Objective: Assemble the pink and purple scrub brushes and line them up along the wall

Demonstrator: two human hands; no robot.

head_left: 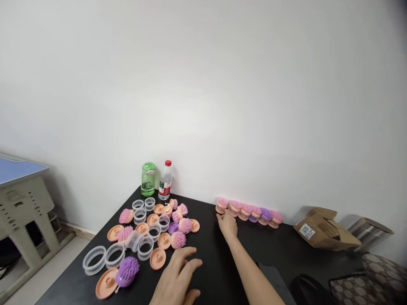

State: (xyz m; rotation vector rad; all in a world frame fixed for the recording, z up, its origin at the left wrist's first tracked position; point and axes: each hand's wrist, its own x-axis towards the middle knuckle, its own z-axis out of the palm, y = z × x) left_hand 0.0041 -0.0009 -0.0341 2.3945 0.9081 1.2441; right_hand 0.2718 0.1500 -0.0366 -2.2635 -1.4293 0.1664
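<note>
Head view, looking down across a black table (pixel 210 258) set against a white wall (pixel 203 84). The right hand (pixel 227 224) reaches to the left end of a row of assembled brushes (pixel 251 214), which stands along the far table edge, close to the wall. Its fingers are bunched and touch the first brush at its orange base; whether they grip it cannot be told. The left hand (pixel 176 275) lies in the near foreground, open and palm down, with its fingers loosely spread. Its fingertips are just beside a pink brush head (pixel 178 239) and near an orange disc (pixel 158 258), at the right side of a pile of loose parts (pixel 152 231).

The pile fills the left part of the table and holds clear plastic rings (pixel 145 248), more orange discs and pink heads, and a purple brush head (pixel 127 271) at its near end. A strip of black tabletop separates the pile from the row and the right forearm. Behind the pile, at the far edge, stand a green bottle (pixel 148 179) and a water bottle (pixel 165 180) with a red cap. To the far right lie a cardboard packet (pixel 324 231) and a metal can (pixel 369 228). A patterned bag (pixel 369 281) sits at the near right corner. Beyond the table's left edge stands a beige desk (pixel 22 195).
</note>
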